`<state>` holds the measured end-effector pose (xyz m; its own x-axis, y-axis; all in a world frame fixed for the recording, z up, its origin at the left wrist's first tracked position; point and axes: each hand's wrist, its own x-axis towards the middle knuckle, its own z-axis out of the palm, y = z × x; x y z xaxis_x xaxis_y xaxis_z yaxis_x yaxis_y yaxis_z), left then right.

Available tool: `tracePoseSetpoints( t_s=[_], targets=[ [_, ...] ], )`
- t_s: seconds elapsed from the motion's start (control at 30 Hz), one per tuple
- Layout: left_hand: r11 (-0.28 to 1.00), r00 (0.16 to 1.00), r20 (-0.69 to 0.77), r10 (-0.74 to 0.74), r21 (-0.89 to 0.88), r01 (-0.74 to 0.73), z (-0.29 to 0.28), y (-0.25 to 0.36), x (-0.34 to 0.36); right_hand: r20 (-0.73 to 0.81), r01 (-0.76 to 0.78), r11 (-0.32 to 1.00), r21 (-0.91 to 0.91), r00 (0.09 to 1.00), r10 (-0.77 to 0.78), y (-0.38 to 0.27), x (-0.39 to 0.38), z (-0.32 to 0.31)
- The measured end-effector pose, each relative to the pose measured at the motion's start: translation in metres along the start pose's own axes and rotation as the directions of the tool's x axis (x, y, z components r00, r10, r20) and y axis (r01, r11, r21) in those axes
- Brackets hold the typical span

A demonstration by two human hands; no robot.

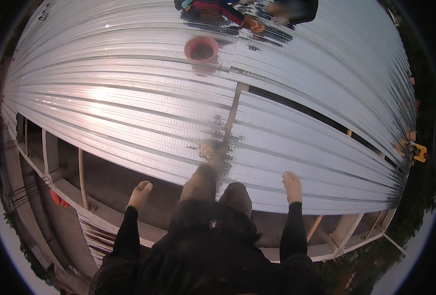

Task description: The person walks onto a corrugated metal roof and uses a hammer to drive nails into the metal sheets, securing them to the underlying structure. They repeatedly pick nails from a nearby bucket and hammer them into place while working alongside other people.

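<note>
The person is stepping onto shiny roof sheets, left hand loosely curled, right hand fingers together, both empty; a foot could slip near the open edge.

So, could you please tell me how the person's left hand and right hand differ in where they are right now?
The left hand hangs over the open gap beside the roof frame, off the metal sheets; the right hand is over the lower edge of the corrugated metal roofing. The left hand looks loosely curled, while the right hand looks flatter, fingers pointing up the roof. Both are bare, hold nothing, and come out of dark sleeves.
</note>
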<state>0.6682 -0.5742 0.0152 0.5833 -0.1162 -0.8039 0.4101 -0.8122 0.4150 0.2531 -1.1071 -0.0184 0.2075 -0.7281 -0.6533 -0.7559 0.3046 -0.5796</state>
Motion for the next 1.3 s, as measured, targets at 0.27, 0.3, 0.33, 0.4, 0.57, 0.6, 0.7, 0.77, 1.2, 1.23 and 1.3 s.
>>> tracePoseSetpoints(
  t_s=[0.27,0.3,0.33,0.4,0.57,0.6,0.7,0.77,1.2,1.23,1.3],
  targets=[
    [0.997,0.997,0.029,-0.069,0.049,0.068,-0.004,0.046,0.025,0.206,-0.592,0.799,0.102,0.799,0.566,0.121,-0.044,0.059],
    [0.996,0.997,0.031,-0.070,0.053,0.069,-0.002,0.044,0.032,0.248,-0.609,0.783,0.127,0.784,0.569,0.130,-0.045,0.064],
    [0.996,0.996,0.031,-0.080,0.049,0.078,0.000,0.043,0.038,0.272,-0.632,0.763,0.136,0.765,0.584,0.135,-0.043,0.070],
    [0.996,0.998,0.039,-0.058,0.069,0.055,0.007,0.043,0.053,0.286,-0.647,0.753,0.121,0.749,0.598,0.134,-0.032,0.077],
    [0.989,0.996,0.078,-0.035,0.145,0.024,0.046,0.075,0.131,0.248,-0.561,0.820,0.117,0.816,0.522,0.073,0.084,0.115],
    [0.985,0.996,0.089,-0.008,0.170,-0.007,0.061,0.084,0.156,0.260,-0.552,0.821,0.147,0.822,0.506,0.057,0.119,0.128],
    [0.976,0.982,0.171,0.077,0.190,-0.110,0.115,0.114,0.245,0.289,-0.514,0.798,0.316,0.853,0.435,0.008,0.238,0.173],
    [0.959,0.976,0.199,0.090,0.247,-0.138,0.157,0.137,0.313,0.334,-0.432,0.784,0.447,0.893,0.301,-0.020,0.315,0.207],
    [0.534,0.860,0.102,0.500,0.745,-0.399,0.304,0.265,0.694,0.424,-0.251,0.770,0.586,0.905,-0.027,-0.106,0.612,0.385],
    [0.572,0.887,0.081,0.454,0.737,-0.360,0.307,0.262,0.712,0.420,-0.246,0.767,0.593,0.907,-0.034,-0.100,0.625,0.394],
    [0.644,0.929,0.026,0.369,0.713,-0.276,0.319,0.247,0.736,0.385,-0.311,0.682,0.662,0.922,0.047,-0.090,0.653,0.409]
  ],
)
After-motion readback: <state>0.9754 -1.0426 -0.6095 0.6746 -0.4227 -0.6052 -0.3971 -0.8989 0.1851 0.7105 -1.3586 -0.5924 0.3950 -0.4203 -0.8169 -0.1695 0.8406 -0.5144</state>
